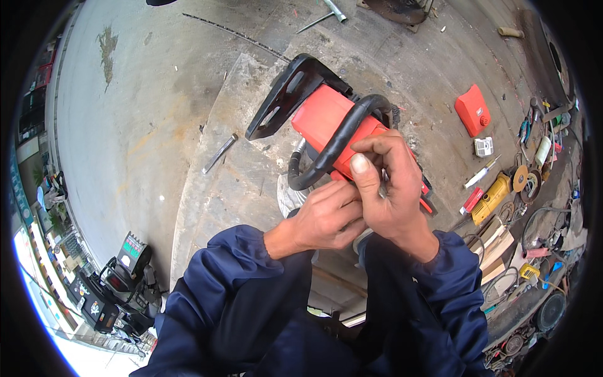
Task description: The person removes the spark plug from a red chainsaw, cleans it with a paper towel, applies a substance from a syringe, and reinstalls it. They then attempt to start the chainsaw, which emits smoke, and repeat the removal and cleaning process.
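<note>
A chainsaw (323,116) with a red body lies on the concrete in front of me. Its black front handle (339,139) curves over the body, and the black hand guard (286,94) sits toward the far left. The chain-lined bar (235,34) reaches away to the upper left. My left hand (326,217) is closed in a fist at the near side of the saw, its fingertips hidden. Right beside it, my right hand (396,185) has its fingers curled in and its thumb raised, over the red body's near end. What either hand holds, if anything, is hidden.
A red cover (472,110) and a small white part (483,147) lie to the right. Farther right are a yellow grinder (492,198), discs and loose tools. A metal tube (220,154) lies left of the saw. A parked motorcycle (116,286) stands at lower left.
</note>
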